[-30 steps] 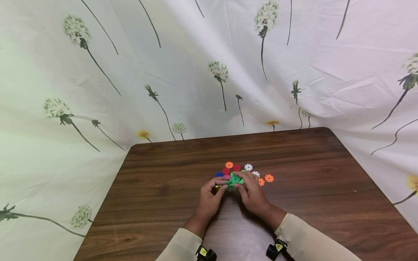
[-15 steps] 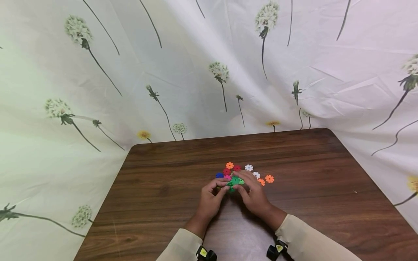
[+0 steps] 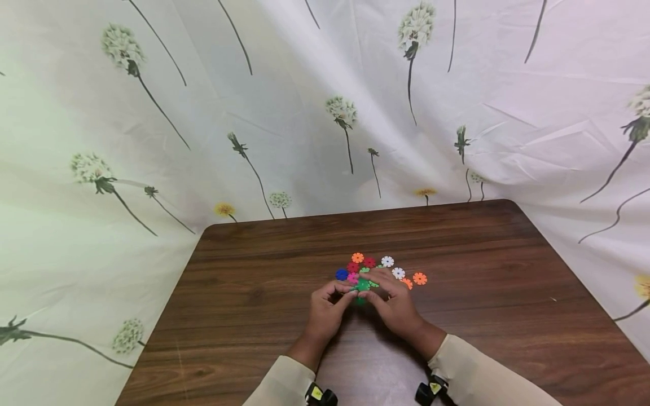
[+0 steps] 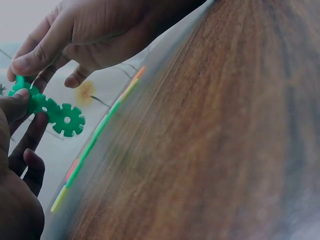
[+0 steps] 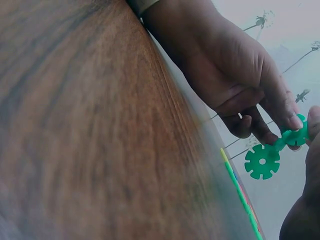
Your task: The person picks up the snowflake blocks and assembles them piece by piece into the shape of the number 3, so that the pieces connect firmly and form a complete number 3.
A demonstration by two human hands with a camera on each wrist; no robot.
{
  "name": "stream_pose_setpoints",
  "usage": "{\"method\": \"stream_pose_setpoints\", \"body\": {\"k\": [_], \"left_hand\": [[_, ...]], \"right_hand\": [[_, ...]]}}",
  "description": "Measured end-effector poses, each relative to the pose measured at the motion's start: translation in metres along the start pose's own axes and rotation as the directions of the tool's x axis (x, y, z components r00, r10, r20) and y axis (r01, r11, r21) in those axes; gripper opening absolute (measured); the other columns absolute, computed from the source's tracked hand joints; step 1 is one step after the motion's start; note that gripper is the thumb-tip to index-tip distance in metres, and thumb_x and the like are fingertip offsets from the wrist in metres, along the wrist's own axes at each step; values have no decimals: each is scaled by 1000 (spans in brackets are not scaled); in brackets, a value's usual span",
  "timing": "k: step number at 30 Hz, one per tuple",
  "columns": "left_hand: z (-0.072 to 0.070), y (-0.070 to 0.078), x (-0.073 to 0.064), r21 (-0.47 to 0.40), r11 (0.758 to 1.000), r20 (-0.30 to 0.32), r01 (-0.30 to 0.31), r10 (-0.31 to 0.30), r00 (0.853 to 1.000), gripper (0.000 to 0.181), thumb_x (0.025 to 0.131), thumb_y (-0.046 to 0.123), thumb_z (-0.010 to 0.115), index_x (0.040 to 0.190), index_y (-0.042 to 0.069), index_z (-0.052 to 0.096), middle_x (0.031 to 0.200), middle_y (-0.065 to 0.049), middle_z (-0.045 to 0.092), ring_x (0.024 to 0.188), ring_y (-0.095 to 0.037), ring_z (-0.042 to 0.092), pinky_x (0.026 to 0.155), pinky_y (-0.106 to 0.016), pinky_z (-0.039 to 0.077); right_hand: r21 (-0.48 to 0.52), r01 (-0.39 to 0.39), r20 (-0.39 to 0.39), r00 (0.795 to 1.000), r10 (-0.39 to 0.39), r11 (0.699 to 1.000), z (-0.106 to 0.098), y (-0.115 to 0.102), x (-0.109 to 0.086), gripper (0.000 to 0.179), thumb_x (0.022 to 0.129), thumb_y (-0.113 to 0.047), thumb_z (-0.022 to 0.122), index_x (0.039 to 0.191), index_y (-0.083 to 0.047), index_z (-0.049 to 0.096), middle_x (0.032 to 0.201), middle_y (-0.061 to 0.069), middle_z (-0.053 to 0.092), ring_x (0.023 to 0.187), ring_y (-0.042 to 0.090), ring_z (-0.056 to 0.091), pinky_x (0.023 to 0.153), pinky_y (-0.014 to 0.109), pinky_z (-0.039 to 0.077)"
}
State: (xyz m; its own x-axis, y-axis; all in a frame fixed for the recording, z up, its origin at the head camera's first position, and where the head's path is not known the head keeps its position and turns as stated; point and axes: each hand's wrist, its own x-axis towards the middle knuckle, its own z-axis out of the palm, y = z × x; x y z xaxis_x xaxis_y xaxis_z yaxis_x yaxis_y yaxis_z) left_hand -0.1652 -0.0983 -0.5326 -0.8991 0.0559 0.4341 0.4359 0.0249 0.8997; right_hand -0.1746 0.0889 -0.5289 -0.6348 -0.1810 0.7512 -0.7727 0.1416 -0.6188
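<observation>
Joined green notched discs (image 3: 363,286) are held between both hands above the table, in front of a loose group of similar discs. My left hand (image 3: 326,310) pinches the joined discs between thumb and fingers. From the other side, my right hand (image 3: 398,307) pinches a disc at their upper end. In the left wrist view, one green disc (image 4: 75,125) sticks out past the left fingers. A round green disc (image 5: 270,166) hangs below the right fingertips in the right wrist view. The fingers hide part of where the discs join.
Behind the hands lie loose discs on the brown wooden table (image 3: 244,327): orange (image 3: 420,278), white (image 3: 387,261), red (image 3: 369,262), blue (image 3: 342,274), pink (image 3: 352,277) and green. A flower-printed cloth (image 3: 304,141) hangs beyond the table's far edge.
The joined green discs have turned and shifted slightly left and down between the fingers. The right fingers have moved a little with them, and the left hand has stayed nearly in place.
</observation>
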Motion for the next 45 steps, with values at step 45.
{"method": "stream_pose_setpoints", "body": {"k": [45], "left_hand": [[-2,1,-2,-12,997,61,75,-74,995,34,93,0,84,125,-9,74,114,-32,74,94,-1,70,80,-17,60]], "right_hand": [[-134,35,111,994,-20,990,-3,7,-4,40,104,3,66,143,0,70,144,20,65,132,35,58,111,37,48]]}}
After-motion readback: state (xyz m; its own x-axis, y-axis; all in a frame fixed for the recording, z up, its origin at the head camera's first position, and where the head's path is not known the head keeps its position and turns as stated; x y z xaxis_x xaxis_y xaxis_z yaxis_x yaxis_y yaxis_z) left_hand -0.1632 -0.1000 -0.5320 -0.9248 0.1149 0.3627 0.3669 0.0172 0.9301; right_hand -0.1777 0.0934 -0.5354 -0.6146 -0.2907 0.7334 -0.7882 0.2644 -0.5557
